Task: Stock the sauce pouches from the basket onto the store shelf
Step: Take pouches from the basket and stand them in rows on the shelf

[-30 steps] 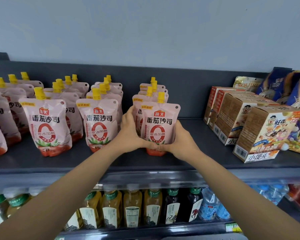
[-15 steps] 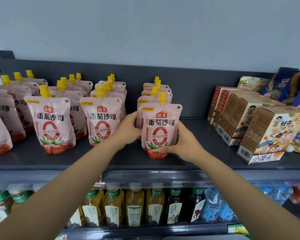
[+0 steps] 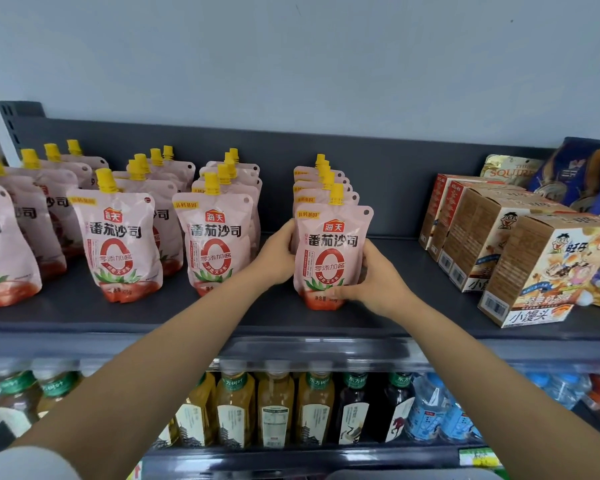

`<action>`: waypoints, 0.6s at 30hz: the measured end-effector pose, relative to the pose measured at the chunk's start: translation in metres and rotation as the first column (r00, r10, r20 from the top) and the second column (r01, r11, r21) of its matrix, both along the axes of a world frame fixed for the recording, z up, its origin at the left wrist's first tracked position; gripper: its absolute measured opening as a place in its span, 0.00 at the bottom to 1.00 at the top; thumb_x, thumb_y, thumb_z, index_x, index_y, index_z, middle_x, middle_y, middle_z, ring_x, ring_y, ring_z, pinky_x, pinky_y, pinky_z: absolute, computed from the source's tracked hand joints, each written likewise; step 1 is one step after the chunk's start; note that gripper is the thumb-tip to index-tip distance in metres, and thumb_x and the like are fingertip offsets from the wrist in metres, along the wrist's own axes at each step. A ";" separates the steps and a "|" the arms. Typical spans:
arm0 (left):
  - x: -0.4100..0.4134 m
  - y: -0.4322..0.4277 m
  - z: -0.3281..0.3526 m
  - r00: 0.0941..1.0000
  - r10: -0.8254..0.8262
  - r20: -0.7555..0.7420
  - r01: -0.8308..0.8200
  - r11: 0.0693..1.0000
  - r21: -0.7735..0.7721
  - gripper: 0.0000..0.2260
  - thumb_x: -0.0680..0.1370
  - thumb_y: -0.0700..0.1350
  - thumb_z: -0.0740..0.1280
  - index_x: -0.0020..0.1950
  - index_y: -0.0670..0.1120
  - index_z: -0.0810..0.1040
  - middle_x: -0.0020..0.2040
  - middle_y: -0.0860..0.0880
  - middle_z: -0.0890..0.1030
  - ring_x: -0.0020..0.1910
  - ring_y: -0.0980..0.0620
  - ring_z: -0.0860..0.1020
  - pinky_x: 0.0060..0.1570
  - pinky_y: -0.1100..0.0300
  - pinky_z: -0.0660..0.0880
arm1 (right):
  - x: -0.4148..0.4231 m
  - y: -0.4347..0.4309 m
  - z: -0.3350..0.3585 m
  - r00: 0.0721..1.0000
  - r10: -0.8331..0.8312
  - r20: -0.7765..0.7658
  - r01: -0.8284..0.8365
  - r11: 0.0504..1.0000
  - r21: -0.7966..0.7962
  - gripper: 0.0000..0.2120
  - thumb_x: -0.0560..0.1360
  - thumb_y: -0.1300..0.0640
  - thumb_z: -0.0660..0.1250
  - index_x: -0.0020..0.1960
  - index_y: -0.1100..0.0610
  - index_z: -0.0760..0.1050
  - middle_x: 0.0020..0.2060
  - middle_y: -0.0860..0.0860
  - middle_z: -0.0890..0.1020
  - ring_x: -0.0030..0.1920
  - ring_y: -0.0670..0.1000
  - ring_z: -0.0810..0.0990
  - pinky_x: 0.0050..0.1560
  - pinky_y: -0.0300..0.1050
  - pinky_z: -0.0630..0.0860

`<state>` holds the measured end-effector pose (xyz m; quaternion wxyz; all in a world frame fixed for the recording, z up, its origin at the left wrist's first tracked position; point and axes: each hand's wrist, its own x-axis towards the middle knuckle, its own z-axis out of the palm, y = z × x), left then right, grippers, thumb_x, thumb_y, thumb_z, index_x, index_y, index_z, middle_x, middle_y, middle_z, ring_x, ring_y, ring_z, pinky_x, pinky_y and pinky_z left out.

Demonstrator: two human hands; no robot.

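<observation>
A pink sauce pouch (image 3: 331, 251) with a yellow cap stands upright at the front of the rightmost pouch row on the dark shelf (image 3: 84, 306). My left hand (image 3: 276, 254) grips its left side. My right hand (image 3: 374, 282) holds its right side and lower edge, thumb across the bottom front. Several more pouches (image 3: 321, 181) stand in a row behind it. Other rows of the same pouches (image 3: 215, 237) fill the shelf to the left. The basket is not in view.
Brown snack boxes (image 3: 492, 251) and bagged snacks (image 3: 575, 174) stand at the right of the shelf, with a gap of bare shelf between them and the held pouch. Drink bottles (image 3: 274, 407) line the shelf below. The shelf's back panel (image 3: 395, 188) rises behind the rows.
Both hands have set the front pouch lower and upright on the shelf and shifted along its sides. The view has drifted slightly right.
</observation>
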<state>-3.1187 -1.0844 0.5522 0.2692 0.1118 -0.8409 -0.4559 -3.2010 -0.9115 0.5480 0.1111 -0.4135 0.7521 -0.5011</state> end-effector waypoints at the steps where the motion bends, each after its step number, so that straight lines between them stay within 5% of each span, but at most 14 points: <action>1: 0.000 0.000 -0.001 1.000 -0.001 -0.006 0.001 1.000 0.015 0.26 0.73 0.39 0.71 0.68 0.51 0.68 0.63 0.51 0.76 0.61 0.52 0.73 0.51 0.63 0.70 | 0.000 0.000 0.000 1.000 0.001 0.001 -0.001 1.000 0.001 0.36 0.61 0.64 0.80 0.60 0.45 0.67 0.52 0.39 0.79 0.52 0.40 0.78 0.46 0.34 0.76; 7: 0.005 0.000 -0.005 0.996 0.093 -0.004 -0.092 0.984 0.153 0.20 0.74 0.41 0.71 0.64 0.48 0.70 0.58 0.52 0.77 0.53 0.56 0.75 0.46 0.66 0.72 | 0.001 0.001 -0.002 1.000 -0.007 -0.006 0.007 1.000 -0.014 0.34 0.61 0.64 0.80 0.58 0.45 0.67 0.51 0.37 0.78 0.52 0.40 0.77 0.46 0.34 0.76; 11: 0.025 0.006 -0.001 0.957 0.251 -0.144 -0.224 0.958 0.177 0.11 0.76 0.37 0.64 0.56 0.48 0.72 0.54 0.52 0.76 0.52 0.55 0.75 0.48 0.64 0.72 | 0.002 0.001 -0.006 0.999 -0.022 -0.025 0.021 0.999 -0.033 0.33 0.62 0.62 0.80 0.57 0.44 0.67 0.49 0.36 0.78 0.51 0.40 0.78 0.45 0.34 0.77; 14: 0.043 0.015 -0.006 0.983 0.114 -0.143 -0.105 0.992 0.064 0.09 0.74 0.37 0.64 0.49 0.51 0.74 0.48 0.54 0.78 0.48 0.56 0.77 0.46 0.64 0.74 | 0.001 0.000 -0.008 0.999 -0.034 -0.031 0.032 0.998 -0.055 0.32 0.62 0.61 0.80 0.56 0.45 0.67 0.52 0.39 0.79 0.55 0.45 0.79 0.51 0.43 0.80; 18: 0.049 0.022 -0.016 1.000 -0.028 0.007 0.029 0.995 -0.095 0.13 0.75 0.46 0.70 0.57 0.53 0.72 0.51 0.61 0.78 0.47 0.68 0.76 0.42 0.74 0.74 | 0.002 -0.002 -0.009 0.998 -0.041 -0.049 0.036 0.996 -0.082 0.32 0.61 0.60 0.81 0.57 0.45 0.67 0.50 0.38 0.78 0.54 0.45 0.79 0.51 0.43 0.80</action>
